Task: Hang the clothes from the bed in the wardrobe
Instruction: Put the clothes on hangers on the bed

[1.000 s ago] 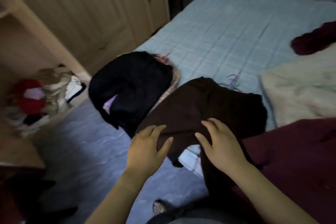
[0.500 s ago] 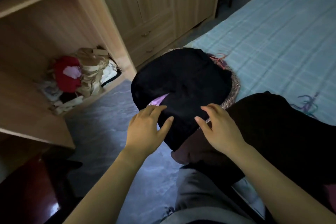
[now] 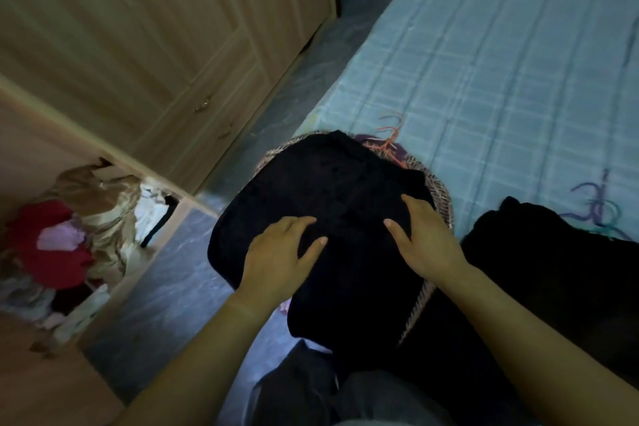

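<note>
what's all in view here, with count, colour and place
black fabric garment: 1, black, bed corner
woven tweed-like garment: 1, beige-brown, beneath it
dark crumpled garment: 1, near-black, on bed, right
checked bed sheet: 1, light blue, right
wooden wardrobe: 1, light wood, left
heap of clothes: 1, red, beige, white, wardrobe compartment
loose yarn tangles: 2, orange, purple, on sheet
marbled floor: 1, grey, centre
left hand: 1, flat on black garment
right hand: 1, resting on black garment

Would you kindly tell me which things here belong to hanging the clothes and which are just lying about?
Job: black garment under left hand and right hand; dark garment beside it; bed; wardrobe.
Lying about: red cloth and beige cloth in the wardrobe; yarn on the bed.
</note>
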A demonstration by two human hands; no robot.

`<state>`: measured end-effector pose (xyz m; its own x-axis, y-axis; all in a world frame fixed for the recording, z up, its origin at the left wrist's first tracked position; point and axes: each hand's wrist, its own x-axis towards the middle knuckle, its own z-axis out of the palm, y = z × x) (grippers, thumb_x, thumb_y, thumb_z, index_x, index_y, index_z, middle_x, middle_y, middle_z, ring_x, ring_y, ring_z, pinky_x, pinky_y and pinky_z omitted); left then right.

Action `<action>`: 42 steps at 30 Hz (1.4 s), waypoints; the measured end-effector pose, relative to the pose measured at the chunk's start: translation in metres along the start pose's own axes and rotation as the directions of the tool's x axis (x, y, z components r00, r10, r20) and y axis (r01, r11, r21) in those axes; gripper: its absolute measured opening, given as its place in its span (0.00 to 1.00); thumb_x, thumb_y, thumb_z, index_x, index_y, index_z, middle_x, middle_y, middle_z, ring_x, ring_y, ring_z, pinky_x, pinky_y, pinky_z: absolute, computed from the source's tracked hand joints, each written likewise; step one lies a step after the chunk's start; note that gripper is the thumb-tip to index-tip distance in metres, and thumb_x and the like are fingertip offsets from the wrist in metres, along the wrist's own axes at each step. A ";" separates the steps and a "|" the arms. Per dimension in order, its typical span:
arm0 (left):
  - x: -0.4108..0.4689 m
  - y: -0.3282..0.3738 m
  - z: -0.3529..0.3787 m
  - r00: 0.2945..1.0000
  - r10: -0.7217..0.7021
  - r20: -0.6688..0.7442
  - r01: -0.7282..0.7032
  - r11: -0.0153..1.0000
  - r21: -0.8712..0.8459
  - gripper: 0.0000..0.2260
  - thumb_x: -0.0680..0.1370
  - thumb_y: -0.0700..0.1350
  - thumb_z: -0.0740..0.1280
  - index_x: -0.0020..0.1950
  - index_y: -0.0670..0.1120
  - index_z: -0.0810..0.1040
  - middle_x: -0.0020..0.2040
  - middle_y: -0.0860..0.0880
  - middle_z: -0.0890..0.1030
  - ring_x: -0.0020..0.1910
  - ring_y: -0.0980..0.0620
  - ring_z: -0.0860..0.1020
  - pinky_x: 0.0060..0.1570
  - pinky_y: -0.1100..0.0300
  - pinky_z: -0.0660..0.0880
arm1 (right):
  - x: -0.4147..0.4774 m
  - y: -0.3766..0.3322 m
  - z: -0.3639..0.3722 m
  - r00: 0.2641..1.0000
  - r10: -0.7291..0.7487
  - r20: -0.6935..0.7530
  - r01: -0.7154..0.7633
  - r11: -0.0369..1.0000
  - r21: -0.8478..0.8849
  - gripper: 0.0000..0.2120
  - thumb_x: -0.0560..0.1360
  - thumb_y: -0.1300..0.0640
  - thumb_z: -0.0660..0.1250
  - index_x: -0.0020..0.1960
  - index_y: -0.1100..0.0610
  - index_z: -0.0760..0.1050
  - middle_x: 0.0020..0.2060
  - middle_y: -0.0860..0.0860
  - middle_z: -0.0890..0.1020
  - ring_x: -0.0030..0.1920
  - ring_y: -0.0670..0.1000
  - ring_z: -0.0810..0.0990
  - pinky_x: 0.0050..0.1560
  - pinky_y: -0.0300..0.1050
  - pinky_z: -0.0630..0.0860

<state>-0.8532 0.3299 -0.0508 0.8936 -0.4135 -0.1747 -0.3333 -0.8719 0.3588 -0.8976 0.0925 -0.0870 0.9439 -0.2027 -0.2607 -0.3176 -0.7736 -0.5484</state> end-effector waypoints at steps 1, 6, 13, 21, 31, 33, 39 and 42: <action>0.016 -0.005 0.003 0.999 0.017 0.040 -0.016 1.000 -0.009 0.31 0.74 0.67 0.47 0.67 0.51 0.72 0.63 0.52 0.76 0.60 0.50 0.74 0.57 0.53 0.73 | 0.013 0.005 0.002 0.999 0.037 0.009 -0.037 0.999 0.010 0.31 0.79 0.43 0.56 0.75 0.59 0.55 0.72 0.58 0.63 0.70 0.58 0.63 0.66 0.53 0.66; 0.119 -0.035 0.025 0.972 0.144 0.185 -0.149 0.989 0.018 0.32 0.73 0.67 0.47 0.66 0.51 0.72 0.63 0.51 0.76 0.60 0.49 0.75 0.57 0.51 0.73 | 0.085 0.038 0.017 0.970 0.242 0.032 -0.244 0.968 0.061 0.30 0.79 0.44 0.57 0.74 0.60 0.58 0.70 0.59 0.66 0.69 0.58 0.65 0.67 0.51 0.63; 0.292 -0.093 0.071 0.917 0.266 0.297 -0.307 0.946 0.101 0.23 0.77 0.59 0.55 0.63 0.47 0.75 0.61 0.45 0.75 0.58 0.42 0.74 0.54 0.47 0.74 | 0.176 0.087 0.060 0.882 0.471 0.008 -0.471 0.881 0.037 0.26 0.78 0.47 0.60 0.69 0.61 0.64 0.66 0.61 0.69 0.66 0.60 0.67 0.64 0.50 0.64; 0.390 -0.148 0.122 0.879 0.153 0.451 -0.259 0.948 0.183 0.26 0.80 0.57 0.54 0.76 0.49 0.58 0.72 0.43 0.65 0.67 0.39 0.66 0.63 0.43 0.68 | 0.194 0.131 0.097 0.751 0.660 0.023 -0.658 0.746 0.097 0.30 0.78 0.47 0.59 0.74 0.61 0.57 0.73 0.59 0.60 0.73 0.57 0.57 0.71 0.47 0.53; 0.364 -0.114 0.097 0.958 0.185 0.221 -0.196 0.980 0.033 0.26 0.76 0.61 0.60 0.60 0.40 0.71 0.56 0.39 0.76 0.55 0.38 0.74 0.49 0.50 0.71 | 0.188 0.112 0.105 0.702 0.689 -0.178 -0.641 0.721 0.263 0.23 0.76 0.48 0.64 0.64 0.62 0.70 0.63 0.60 0.71 0.63 0.60 0.70 0.62 0.49 0.66; 0.351 -0.103 0.084 0.948 0.241 0.206 -0.249 0.969 0.011 0.23 0.76 0.61 0.60 0.57 0.41 0.71 0.53 0.41 0.78 0.52 0.39 0.76 0.43 0.53 0.70 | 0.175 0.096 0.099 0.663 0.697 -0.273 -0.589 0.711 0.385 0.19 0.76 0.52 0.65 0.62 0.63 0.71 0.59 0.60 0.76 0.60 0.60 0.73 0.58 0.46 0.67; 0.283 -0.091 0.034 0.932 0.349 0.093 -0.338 0.934 -0.118 0.22 0.75 0.63 0.61 0.53 0.44 0.73 0.48 0.43 0.79 0.49 0.41 0.77 0.44 0.49 0.73 | 0.084 0.041 0.077 0.599 0.648 -0.470 -0.365 0.744 0.560 0.13 0.75 0.54 0.68 0.57 0.58 0.74 0.50 0.53 0.81 0.51 0.50 0.78 0.49 0.36 0.67; 0.225 -0.087 0.004 0.938 0.348 0.004 -0.344 0.930 -0.129 0.20 0.74 0.61 0.66 0.53 0.45 0.74 0.50 0.44 0.79 0.50 0.41 0.77 0.45 0.49 0.73 | 0.015 0.006 0.075 0.570 0.622 -0.537 -0.300 0.766 0.569 0.12 0.74 0.55 0.69 0.56 0.57 0.75 0.48 0.49 0.80 0.49 0.47 0.77 0.47 0.31 0.67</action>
<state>-0.6248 0.3114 -0.1253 0.7206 -0.6920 -0.0430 -0.5791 -0.6347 0.5117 -0.8926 0.1302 -0.1538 0.3888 -0.9192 -0.0626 -0.5775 -0.1902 -0.7939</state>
